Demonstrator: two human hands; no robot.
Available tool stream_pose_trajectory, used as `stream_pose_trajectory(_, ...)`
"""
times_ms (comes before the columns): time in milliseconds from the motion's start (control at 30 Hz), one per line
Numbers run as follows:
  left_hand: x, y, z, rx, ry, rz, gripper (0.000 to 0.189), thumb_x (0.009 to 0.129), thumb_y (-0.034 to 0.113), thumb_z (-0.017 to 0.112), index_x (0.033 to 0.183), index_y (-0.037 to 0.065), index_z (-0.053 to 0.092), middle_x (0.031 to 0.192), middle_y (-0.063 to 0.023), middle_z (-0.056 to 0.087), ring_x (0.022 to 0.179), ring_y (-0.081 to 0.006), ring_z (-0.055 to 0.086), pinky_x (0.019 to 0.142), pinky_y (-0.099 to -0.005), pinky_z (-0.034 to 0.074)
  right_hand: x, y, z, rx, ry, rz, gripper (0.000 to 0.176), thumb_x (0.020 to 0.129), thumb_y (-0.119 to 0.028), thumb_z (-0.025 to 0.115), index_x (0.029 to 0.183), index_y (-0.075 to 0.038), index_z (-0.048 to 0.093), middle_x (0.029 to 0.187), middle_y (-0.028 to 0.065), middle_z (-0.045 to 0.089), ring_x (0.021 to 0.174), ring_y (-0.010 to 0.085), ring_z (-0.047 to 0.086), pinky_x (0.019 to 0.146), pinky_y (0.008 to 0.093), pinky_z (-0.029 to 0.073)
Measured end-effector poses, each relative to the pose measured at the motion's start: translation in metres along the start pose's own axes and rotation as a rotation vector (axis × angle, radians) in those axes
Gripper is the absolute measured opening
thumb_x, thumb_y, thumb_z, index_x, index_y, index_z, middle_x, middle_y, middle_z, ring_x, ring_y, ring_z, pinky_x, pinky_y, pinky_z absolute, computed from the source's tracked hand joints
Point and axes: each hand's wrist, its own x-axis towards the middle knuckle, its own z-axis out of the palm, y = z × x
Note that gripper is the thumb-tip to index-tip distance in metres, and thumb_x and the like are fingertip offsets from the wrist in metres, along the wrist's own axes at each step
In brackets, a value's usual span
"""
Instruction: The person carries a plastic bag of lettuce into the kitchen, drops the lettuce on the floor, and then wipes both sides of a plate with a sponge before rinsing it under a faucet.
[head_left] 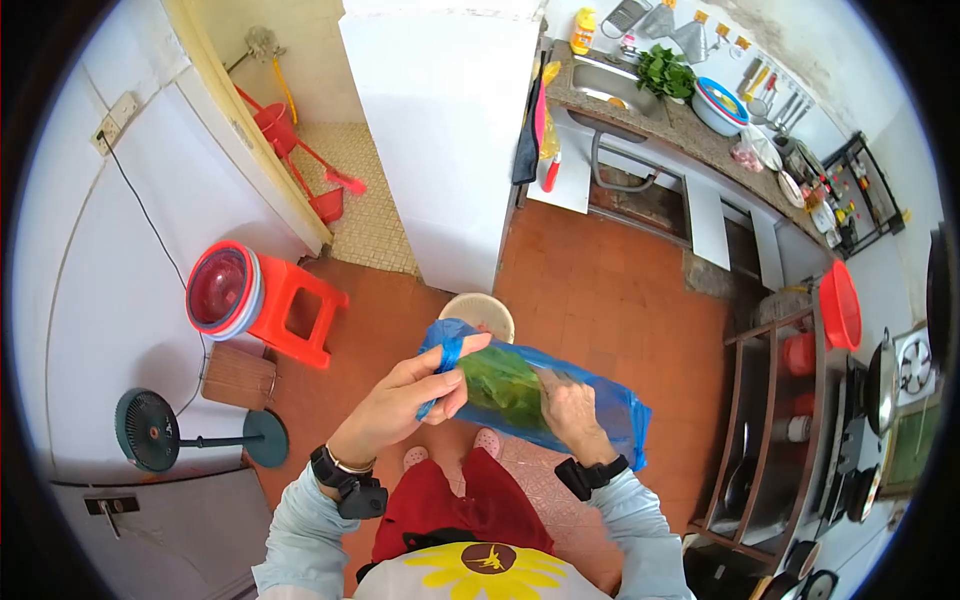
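A blue plastic bag with leafy green vegetables showing through it stretches between my hands at waist height. My left hand is closed on a twisted blue strip at the bag's left end, its index finger pointing out. My right hand lies against the bag's middle with curled fingers gripping it; the fingertips are partly hidden in the folds. Below the bag, a pale basin stands on the floor, partly covered by it.
A red stool with stacked basins and a green fan are at left. A white partition rises ahead. Beyond it, the counter holds a sink, leafy greens and a blue basin. Shelves stand at right.
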Motion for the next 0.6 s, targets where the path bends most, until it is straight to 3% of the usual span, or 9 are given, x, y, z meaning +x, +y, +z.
stream_pose_trajectory(100,0.012,-0.016,-0.006,0.02,-0.001,-0.021,0.045,0.098,0.015,0.041,0.142,0.012,0.035,0.072,0.002,0.046,0.061,-0.0035,0.033,0.054,-0.0177,0.026,0.009,0.004,-0.017,0.076,0.027,-0.041,0.032,0.077,0.001,0.053,0.107,-0.009,0.056,0.084,0.0188,0.063,0.077,0.0359,0.062,0.065,0.0451,0.05)
stream_pose_trajectory(333,0.019,-0.039,-0.022,-0.029,0.145,-0.026,0.043,0.097,0.017,0.043,0.14,0.012,0.039,0.072,0.0028,0.047,0.059,-0.003,0.034,0.053,-0.0176,0.027,0.042,-0.01,-0.068,0.392,-0.009,-0.033,0.032,0.077,0.008,0.05,0.105,-0.005,0.057,0.09,0.0192,0.064,0.085,0.0362,0.063,0.072,0.0403,0.051)
stream_pose_trajectory(600,-0.034,-0.083,-0.085,-0.132,0.522,0.05,0.045,0.095,0.017,0.047,0.138,0.006,0.037,0.072,0.0033,0.047,0.053,-0.0039,0.034,0.048,-0.018,0.027,0.073,-0.048,-0.111,0.633,-0.09,-0.034,0.032,0.08,0.009,0.04,0.102,-0.002,0.059,0.086,0.013,0.067,0.081,0.0212,0.067,0.073,0.0304,0.051)
